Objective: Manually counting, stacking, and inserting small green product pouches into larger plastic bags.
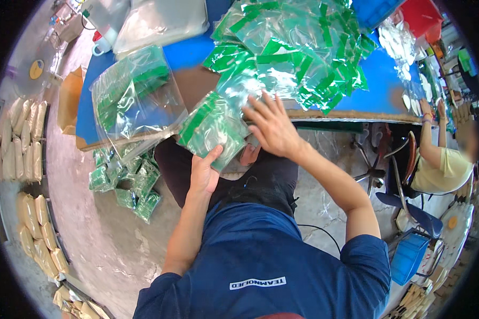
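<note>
My left hand [204, 173] grips a small stack of clear plastic packets with green strips [214, 125], thumb on top, over my lap at the table's front edge. My right hand [274, 127] hovers just right of that stack, its fingers spread and nothing visible in them. Beyond it, a large heap of similar green-striped packets [298, 48] covers the middle of the table. Left of the held stack lies a big clear bag [138, 95] with green-striped packets inside, its open-looking end hanging over the edge.
Filled green packets [138, 183] lie on the floor below the table's left side. A pile of clear plastic sheets or bags [162, 24] and a white mug [102, 45] are at the far left. Another person [442, 159] sits at the right, hands on the blue table [383, 95].
</note>
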Demonstrator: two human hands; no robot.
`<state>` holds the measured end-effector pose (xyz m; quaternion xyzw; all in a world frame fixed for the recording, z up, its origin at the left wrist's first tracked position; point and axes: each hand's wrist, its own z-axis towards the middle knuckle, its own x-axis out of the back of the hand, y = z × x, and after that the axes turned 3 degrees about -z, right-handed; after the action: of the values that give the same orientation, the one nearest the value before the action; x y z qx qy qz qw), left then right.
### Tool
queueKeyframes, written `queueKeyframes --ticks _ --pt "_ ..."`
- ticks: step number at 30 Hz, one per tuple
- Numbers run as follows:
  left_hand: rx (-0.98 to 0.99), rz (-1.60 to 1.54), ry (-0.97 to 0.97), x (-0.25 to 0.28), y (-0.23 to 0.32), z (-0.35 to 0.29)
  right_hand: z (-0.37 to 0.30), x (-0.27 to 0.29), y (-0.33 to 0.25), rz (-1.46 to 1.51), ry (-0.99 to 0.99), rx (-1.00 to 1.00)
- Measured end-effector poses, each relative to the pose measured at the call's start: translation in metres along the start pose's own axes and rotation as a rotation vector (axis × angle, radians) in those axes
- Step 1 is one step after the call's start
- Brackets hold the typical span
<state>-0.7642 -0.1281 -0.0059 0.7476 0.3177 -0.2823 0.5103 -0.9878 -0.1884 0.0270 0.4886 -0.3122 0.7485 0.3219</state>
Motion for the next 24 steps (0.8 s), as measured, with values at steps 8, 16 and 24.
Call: queueKeyframes --ticks 8,16,24 --pt "-0.039 0.129 -0.024 0.001 -0.005 0.011 0.000 0.013 0.015 -0.197 0.198 -0.299" --pt "0.050 0.086 -0.008 -0.003 -0.009 0.009 0.010 0.013 -0.001 0.557 0.005 -0.115" --pt "0.049 0.193 -0.044 0.030 0.007 -0.011 0.017 -0.018 0.013 0.059 0.081 0.067"
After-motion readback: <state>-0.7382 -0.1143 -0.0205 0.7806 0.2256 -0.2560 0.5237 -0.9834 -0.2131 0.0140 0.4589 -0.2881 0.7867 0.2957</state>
